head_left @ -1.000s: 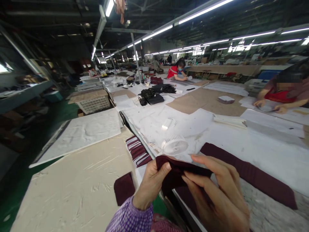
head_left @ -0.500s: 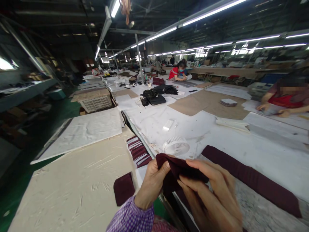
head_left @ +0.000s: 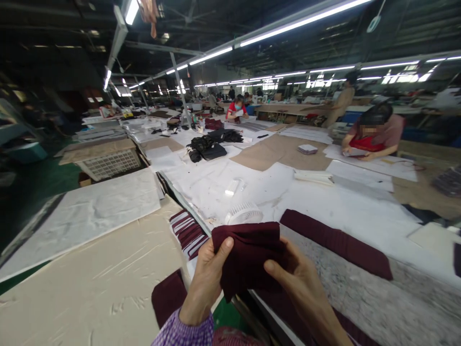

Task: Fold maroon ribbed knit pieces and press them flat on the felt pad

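- Left hand (head_left: 207,276) pinching the maroon cloth (head_left: 248,257) at its left side, thumb on top!
- Right hand (head_left: 300,283) has the cloth's right side, fingers behind, thumb in front.
- That cloth's up in the air, just before the white fan (head_left: 244,213).
- Striped stack (head_left: 188,233) and maroon piece (head_left: 168,295) sit at the cream table's (head_left: 90,283) right edge.
- Long maroon strip (head_left: 334,242) lies right of the fan.

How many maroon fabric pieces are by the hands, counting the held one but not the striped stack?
4: the held cloth; a piece on the cream surface; a long strip beyond the right hand; another beneath the right forearm, partly hidden, so possibly more.
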The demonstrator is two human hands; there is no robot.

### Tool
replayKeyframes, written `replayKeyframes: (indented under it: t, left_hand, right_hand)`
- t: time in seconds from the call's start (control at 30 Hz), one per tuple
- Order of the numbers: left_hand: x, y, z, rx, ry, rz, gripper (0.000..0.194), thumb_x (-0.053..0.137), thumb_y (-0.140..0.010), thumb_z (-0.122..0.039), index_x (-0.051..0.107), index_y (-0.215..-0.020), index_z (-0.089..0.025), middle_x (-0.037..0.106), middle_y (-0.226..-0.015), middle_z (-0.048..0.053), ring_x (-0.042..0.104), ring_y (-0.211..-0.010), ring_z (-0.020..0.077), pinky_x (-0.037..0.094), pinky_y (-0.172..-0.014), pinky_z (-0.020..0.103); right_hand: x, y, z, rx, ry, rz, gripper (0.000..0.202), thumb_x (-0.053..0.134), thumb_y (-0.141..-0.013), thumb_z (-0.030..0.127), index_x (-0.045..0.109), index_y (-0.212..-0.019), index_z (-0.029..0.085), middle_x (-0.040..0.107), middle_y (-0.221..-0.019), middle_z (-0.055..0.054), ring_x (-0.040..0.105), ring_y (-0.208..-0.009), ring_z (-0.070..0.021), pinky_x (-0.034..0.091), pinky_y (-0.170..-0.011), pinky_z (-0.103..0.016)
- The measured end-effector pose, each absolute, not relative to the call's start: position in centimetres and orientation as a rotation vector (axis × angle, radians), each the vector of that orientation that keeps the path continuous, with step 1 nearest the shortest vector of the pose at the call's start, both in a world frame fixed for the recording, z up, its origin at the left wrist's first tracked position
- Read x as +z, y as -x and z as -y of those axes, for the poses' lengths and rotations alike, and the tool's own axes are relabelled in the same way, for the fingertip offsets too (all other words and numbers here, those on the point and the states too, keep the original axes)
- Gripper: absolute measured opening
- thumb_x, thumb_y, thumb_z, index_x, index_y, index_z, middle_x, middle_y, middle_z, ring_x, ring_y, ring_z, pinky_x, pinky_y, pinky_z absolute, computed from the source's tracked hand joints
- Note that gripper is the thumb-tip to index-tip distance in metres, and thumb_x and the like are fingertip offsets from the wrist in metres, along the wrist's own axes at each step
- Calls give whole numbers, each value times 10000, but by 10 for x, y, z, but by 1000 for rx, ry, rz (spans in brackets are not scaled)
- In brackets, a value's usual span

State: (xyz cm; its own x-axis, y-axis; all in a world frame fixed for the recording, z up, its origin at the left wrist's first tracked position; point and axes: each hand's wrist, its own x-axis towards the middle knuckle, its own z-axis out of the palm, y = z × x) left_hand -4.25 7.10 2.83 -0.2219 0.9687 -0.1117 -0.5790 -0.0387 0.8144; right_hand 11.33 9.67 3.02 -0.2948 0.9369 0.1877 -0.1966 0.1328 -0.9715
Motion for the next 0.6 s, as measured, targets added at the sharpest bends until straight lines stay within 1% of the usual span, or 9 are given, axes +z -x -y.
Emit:
replayKeyframes:
  t: [0.13,0.23,0.33,0.37,0.43,0.5,0.53,0.57,0.6]
  left_hand:
    - [26,38,-70,1558,-642,-926,212,650,-789,-283,685,-973,-183,726,-812,19,648,-757,131,513,-728,244]
    - [27,35,-69,1550,-662,-911,206,640,-796,-288,687,-963,-177,725,-816,22,644,-748,135,510,-736,259]
    - [26,34,-68,1557,-689,-927,205,640,-793,-312,691,-921,-161,717,-800,25,632,-720,137,502,-717,265]
    - [25,35,-68,1557,-698,-938,204,645,-787,-323,692,-891,-154,711,-781,22,625,-703,135,496,-697,259]
    - [23,38,-66,1563,-700,-973,202,662,-770,-338,690,-819,-144,696,-741,15,610,-672,127,483,-661,243]
    - [23,41,-64,1565,-711,-989,198,669,-762,-341,686,-782,-145,688,-717,11,603,-655,120,474,-644,230]
    - [24,42,-64,1554,-733,-983,201,659,-769,-344,689,-793,-147,691,-723,17,609,-665,125,477,-650,233]
    - [26,43,-63,1543,-761,-968,214,645,-780,-353,693,-814,-148,697,-735,29,620,-684,138,485,-662,243]
    - [28,44,-62,1534,-789,-948,233,634,-785,-366,698,-834,-147,704,-747,42,631,-703,155,494,-671,256]
  right_hand:
    - [29,-113,-90,1404,820,1245,248,723,-756,295,635,-980,233,740,-939,-20,699,-864,-174,583,-745,-254]
    - [23,-117,-90,1372,870,1268,218,697,-782,307,639,-975,224,735,-906,-21,697,-811,-167,583,-720,-249]
    - [20,-122,-93,1273,905,1404,220,655,-814,344,640,-998,225,725,-891,-34,692,-811,-180,585,-712,-266]
    - [21,-123,-94,1193,925,1469,233,637,-826,354,639,-1020,226,720,-902,-41,687,-818,-186,584,-707,-275]
    - [30,-124,-92,912,960,1586,266,621,-833,348,637,-1071,229,688,-1003,-61,659,-899,-204,570,-733,-296]
    - [45,-124,-85,577,924,1618,230,626,-829,275,653,-1056,245,642,-1049,-59,620,-942,-200,542,-735,-284]
    - [55,-124,-80,473,857,1623,186,615,-834,239,668,-1012,254,631,-1009,-52,611,-910,-187,530,-709,-271]
    - [64,-125,-74,468,780,1632,127,584,-855,217,680,-925,262,619,-876,-36,610,-780,-159,514,-624,-249]
    - [71,-126,-69,561,690,1674,153,532,-890,250,673,-837,270,587,-730,-18,582,-636,-141,487,-533,-243]
